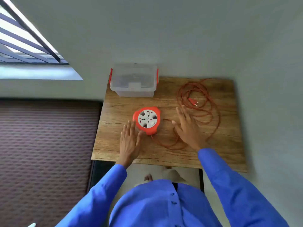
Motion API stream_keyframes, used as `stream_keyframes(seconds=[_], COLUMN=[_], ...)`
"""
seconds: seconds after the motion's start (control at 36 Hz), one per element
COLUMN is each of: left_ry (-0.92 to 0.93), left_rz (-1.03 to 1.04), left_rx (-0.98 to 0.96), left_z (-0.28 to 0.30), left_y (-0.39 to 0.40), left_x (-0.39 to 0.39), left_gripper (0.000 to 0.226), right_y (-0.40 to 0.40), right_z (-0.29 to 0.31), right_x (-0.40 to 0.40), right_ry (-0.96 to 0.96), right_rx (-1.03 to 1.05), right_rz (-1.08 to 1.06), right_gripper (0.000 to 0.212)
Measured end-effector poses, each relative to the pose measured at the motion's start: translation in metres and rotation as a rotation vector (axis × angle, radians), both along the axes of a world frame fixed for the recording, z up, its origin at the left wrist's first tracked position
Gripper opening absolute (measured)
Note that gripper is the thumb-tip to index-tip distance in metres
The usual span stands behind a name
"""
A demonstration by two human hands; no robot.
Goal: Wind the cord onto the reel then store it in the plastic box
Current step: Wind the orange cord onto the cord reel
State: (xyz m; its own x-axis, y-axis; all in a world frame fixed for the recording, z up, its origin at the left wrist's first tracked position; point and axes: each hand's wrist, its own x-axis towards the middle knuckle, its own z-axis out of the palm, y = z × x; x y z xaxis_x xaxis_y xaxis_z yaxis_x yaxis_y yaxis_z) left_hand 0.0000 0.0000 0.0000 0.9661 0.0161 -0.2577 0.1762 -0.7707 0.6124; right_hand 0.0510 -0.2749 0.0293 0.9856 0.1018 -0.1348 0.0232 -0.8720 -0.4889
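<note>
Both hands are open, fingers spread and holding nothing. The left hand [130,141] has its fingertips at the near-left edge of the reel [147,120]; whether they touch it I cannot tell. The right hand [186,126] hovers just right of the reel, over the cord [199,102], which leaves the reel's near side, loops under that hand and lies in loose coils further right, plug [193,101] in the middle. So the left hand is nearer the reel, the right nearer the cord. The box [133,80] sits beyond the reel, lid on. All rest on a wooden table [119,110] against a grey wall, window to the left.
</note>
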Motion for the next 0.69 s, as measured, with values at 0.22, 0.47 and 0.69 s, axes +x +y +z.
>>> stream_keyframes(seconds=[0.22, 0.47, 0.69], left_ry=[0.049, 0.282, 0.252], left_rz=[0.341, 0.787, 0.857], left_rx=[-0.246, -0.617, -0.805], left_z=[-0.002, -0.005, 0.004], left_y=[-0.012, -0.026, -0.023], left_x=[0.035, 0.059, 0.064], left_gripper=[0.061, 0.071, 0.033], right_y=[0.032, 0.065, 0.06], right_z=[-0.023, -0.044, -0.035], right_x=[0.047, 0.068, 0.072], right_ry=[0.262, 0.433, 0.45], right_rx=[0.265, 0.381, 0.616], right_rz=[0.024, -0.149, -0.301], right_gripper=[0.063, 0.072, 0.062])
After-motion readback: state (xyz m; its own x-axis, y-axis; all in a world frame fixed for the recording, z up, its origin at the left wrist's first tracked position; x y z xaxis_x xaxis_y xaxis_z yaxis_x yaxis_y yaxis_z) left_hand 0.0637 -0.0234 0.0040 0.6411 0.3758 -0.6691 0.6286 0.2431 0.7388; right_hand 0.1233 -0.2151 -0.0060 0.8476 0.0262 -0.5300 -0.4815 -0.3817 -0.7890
